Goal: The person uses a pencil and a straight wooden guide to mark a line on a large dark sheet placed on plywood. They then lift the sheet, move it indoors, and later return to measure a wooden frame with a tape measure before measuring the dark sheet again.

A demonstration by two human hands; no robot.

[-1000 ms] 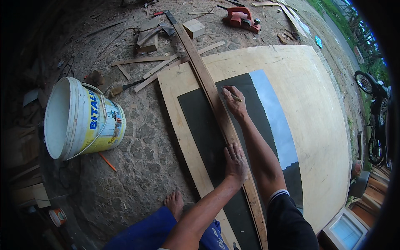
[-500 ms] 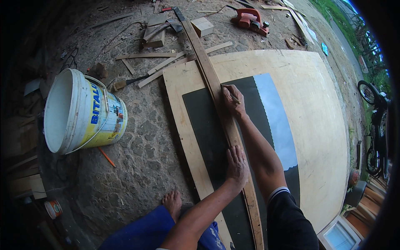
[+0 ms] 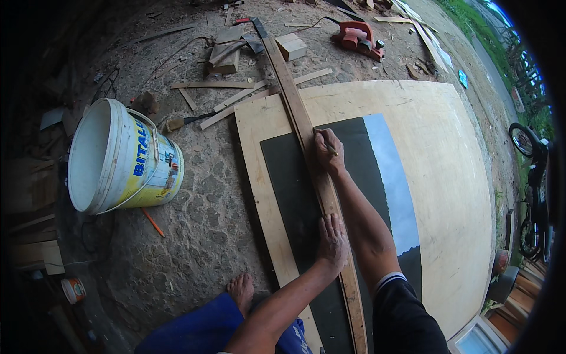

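Observation:
A long wooden batten (image 3: pixel 295 107) lies lengthways across a dark sheet (image 3: pixel 292 209), which has a glossy pale-blue strip (image 3: pixel 389 177) along its right side and rests on a plywood board (image 3: pixel 448 206). My left hand (image 3: pixel 333 242) lies on the lower part of the batten, fingers stretched out and pressed flat on it. Higher up, my right hand (image 3: pixel 329 147) is closed around a slim pencil-like tool (image 3: pixel 332 149), its fingertips at the batten's right edge. What the tool's tip touches is hidden.
A white bucket (image 3: pixel 94 156) stands left of the board, an orange stick (image 3: pixel 152 222) beside it. Wood offcuts, blocks (image 3: pixel 290 46), a brush (image 3: pixel 175 124) and a red electric planer (image 3: pixel 358 41) lie beyond. A motorbike (image 3: pixel 530 194) is at right; my bare foot (image 3: pixel 240 292) is below.
My right hand has shifted slightly down the picture and in against the batten's edge. My left hand still presses the batten. The whole scene sits a little lower in the view.

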